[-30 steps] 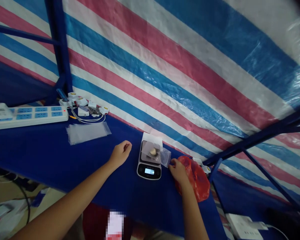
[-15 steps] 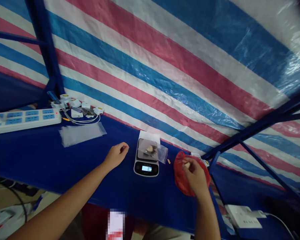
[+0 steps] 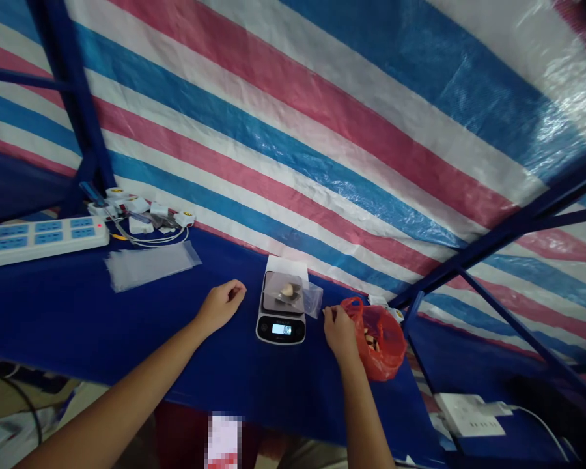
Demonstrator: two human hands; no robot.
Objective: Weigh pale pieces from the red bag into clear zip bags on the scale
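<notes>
My left hand (image 3: pixel 221 306) rests on the blue-covered table (image 3: pixel 78 319), fingers loosely curled, just left of a digital kitchen scale (image 3: pixel 280 332). The scale's display reads about 8.0. On its platform, a pale chunk (image 3: pixel 286 290) lies in a clear plastic bag. A small clear bag (image 3: pixel 312 299) hangs off the scale's right side. My right hand (image 3: pixel 340 332) is between the scale and a red plastic bag (image 3: pixel 383 342) holding several tan pieces (image 3: pixel 370 339). Its fingertips point left, and whatever is under them is hidden.
A sheet of white paper (image 3: pixel 286 266) lies behind the scale. Further left are a flat clear plastic sleeve (image 3: pixel 150 266), a white power strip (image 3: pixel 39 240) and several white chargers with cables (image 3: pixel 137 212). Another power strip (image 3: pixel 469 415) sits lower right. A striped tarp and blue metal poles border the table.
My right hand has moved left from over the red bag to beside the scale. The small tan piece seen on the table is no longer visible. My left hand is nearly unchanged.
</notes>
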